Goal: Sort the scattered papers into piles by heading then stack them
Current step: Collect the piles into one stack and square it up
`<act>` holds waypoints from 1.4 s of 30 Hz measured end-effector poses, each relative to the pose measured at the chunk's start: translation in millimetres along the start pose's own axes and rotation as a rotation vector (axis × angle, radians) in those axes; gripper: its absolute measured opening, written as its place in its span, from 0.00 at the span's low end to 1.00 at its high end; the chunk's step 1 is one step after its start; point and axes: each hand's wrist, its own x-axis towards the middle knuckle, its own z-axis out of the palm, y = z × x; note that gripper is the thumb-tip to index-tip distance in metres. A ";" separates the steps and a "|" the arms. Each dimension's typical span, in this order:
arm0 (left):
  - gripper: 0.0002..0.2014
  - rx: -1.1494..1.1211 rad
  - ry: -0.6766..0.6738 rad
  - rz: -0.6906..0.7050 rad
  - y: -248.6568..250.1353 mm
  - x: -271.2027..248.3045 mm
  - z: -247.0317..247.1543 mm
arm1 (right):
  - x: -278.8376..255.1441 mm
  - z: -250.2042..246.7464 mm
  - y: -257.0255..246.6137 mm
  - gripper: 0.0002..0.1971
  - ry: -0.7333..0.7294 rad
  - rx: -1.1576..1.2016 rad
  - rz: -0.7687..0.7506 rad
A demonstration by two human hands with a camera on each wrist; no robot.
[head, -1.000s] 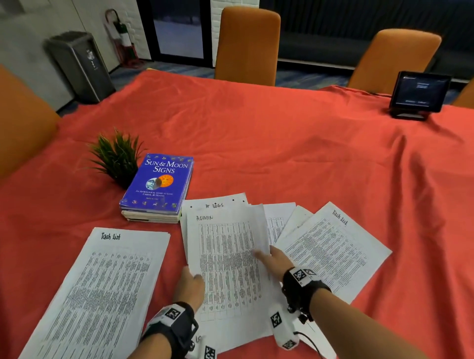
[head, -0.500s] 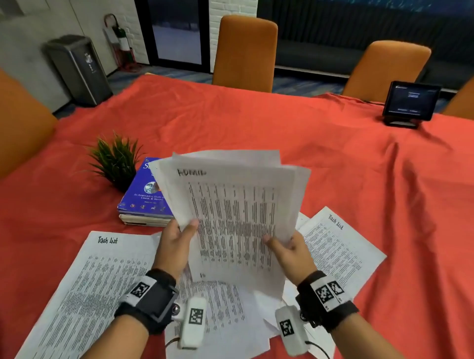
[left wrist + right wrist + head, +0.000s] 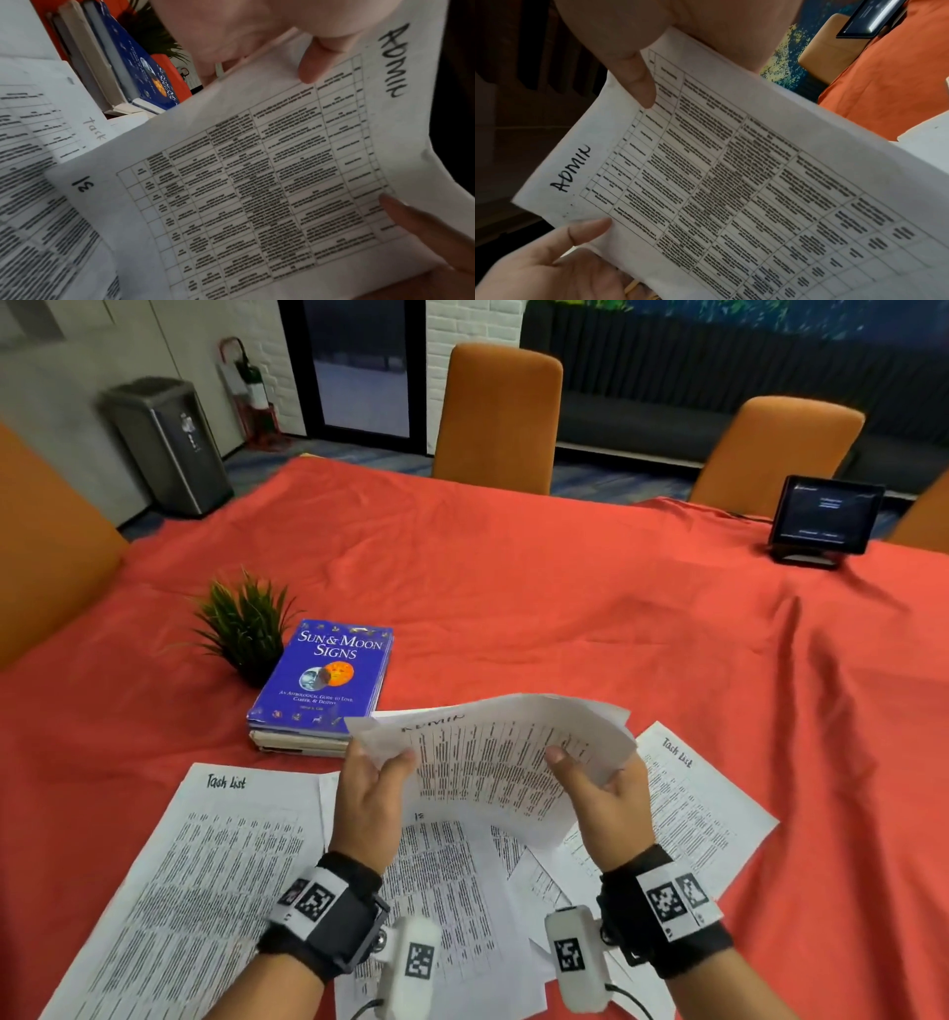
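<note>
I have both hands raised above the table, palms turned toward each other, holding the ADMIN sheet point(image 3: 493, 762) up off the loose papers. My left hand point(image 3: 367, 793) pinches the sheet's left edge near the top corner, thumb on the printed face and fingers behind it; my right hand point(image 3: 611, 798) grips the right edge the same way, thumb point(image 3: 639, 81) pressed on the grid. The sheet is thin white paper, bowed into a soft arch between the two grips, printed with a ruled table of dense small text and the heading hand-lettered in black marker. At least one more sheet edge shows behind it; I cannot tell how many are held.

Below my wrists the other papers point(image 3: 452, 891) lie overlapping and askew on the red tablecloth point(image 3: 565, 608), which is creased and rumpled. A large sheet headed Task List point(image 3: 195, 865) lies flat at the left, another Task List sheet point(image 3: 703, 809) angles out at the right. Just beyond the papers a glossy blue book, Sun & Moon Signs point(image 3: 328, 675), sits on top of another book, with a small spiky green plant point(image 3: 244, 624) beside it.
</note>
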 end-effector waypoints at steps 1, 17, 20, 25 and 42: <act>0.15 -0.019 0.009 0.013 2.8 0.4 1.1 | 0.8 0.8 -0.4 0.15 0.005 0.010 -0.009; 0.29 -0.045 0.040 -0.078 -10.1 1.2 10.2 | -3.7 4.6 26.4 0.17 0.078 -0.109 0.033; 0.31 -0.020 0.038 -0.118 -25.6 -2.3 10.5 | -11.6 5.9 35.2 0.17 0.083 -0.133 0.109; 0.20 0.020 -0.003 -0.182 -39.9 -9.4 8.9 | -20.2 6.4 44.3 0.16 0.080 -0.173 0.167; 0.10 0.649 0.077 -0.375 -11.4 15.4 -221.6 | -47.5 37.5 66.5 0.06 -0.181 -0.291 0.434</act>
